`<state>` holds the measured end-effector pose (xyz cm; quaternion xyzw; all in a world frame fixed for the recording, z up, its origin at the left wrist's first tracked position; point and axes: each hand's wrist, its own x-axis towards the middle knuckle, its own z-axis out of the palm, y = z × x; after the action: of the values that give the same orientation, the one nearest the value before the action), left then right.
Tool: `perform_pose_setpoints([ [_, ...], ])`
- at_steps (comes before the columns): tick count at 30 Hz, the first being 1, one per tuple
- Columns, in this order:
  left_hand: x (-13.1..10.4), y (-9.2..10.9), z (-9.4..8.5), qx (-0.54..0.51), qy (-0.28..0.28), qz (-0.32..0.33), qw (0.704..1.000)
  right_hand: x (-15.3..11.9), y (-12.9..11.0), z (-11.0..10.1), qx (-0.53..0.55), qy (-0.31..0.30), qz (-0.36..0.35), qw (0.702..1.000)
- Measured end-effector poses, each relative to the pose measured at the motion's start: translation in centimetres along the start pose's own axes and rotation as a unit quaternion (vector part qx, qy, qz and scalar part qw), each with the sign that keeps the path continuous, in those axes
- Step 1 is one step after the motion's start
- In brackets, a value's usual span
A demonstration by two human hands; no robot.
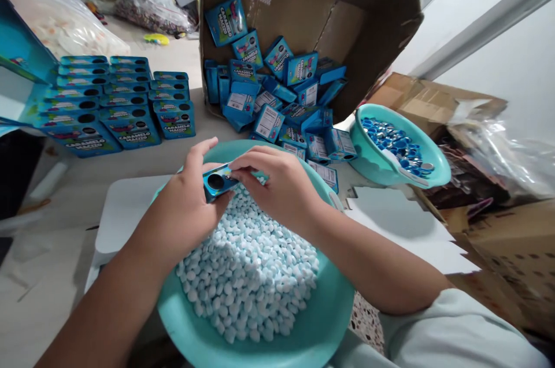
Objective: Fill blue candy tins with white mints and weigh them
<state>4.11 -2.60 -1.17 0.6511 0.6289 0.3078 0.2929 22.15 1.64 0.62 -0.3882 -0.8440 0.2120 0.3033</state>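
Note:
My left hand [186, 200] is closed around a small blue candy box [220, 181], whose top with a dark round spot faces up. At the box's right end, my right hand [277, 183] pinches the edge with thumb and fingertips. Both hands are over a turquoise basin [255, 353] heaped with pale blue and white candies [251, 275]. Whether the box has anything inside cannot be seen.
Rows of blue candy boxes [130, 125] stand at the left. Behind the basin, a cardboard box [299, 12] on its side spills more boxes [269, 122]. A second turquoise basin [362, 148] holds small blue and silver pieces [399, 145]. White sheets [394, 223] lie at the right.

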Motion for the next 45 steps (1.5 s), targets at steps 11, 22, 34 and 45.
perform_pose_setpoints([
  [11,0.2,-1.0,0.4,-0.043,-0.003,0.031,0.999,-0.2,-1.2,1.7,0.306,-0.010,0.022,0.952],
  [22,-0.2,0.2,0.0,-0.135,0.127,-0.010,0.983,-0.4,3.1,4.3,0.103,-0.132,0.275,0.947],
  [34,0.5,-1.1,0.6,-0.182,0.119,0.011,0.976,-1.6,-2.4,3.0,-0.099,-0.457,0.031,0.883],
  [45,0.3,-0.9,0.3,-0.038,0.063,-0.008,0.997,-0.3,-2.1,2.3,-0.091,-0.493,0.021,0.865],
])
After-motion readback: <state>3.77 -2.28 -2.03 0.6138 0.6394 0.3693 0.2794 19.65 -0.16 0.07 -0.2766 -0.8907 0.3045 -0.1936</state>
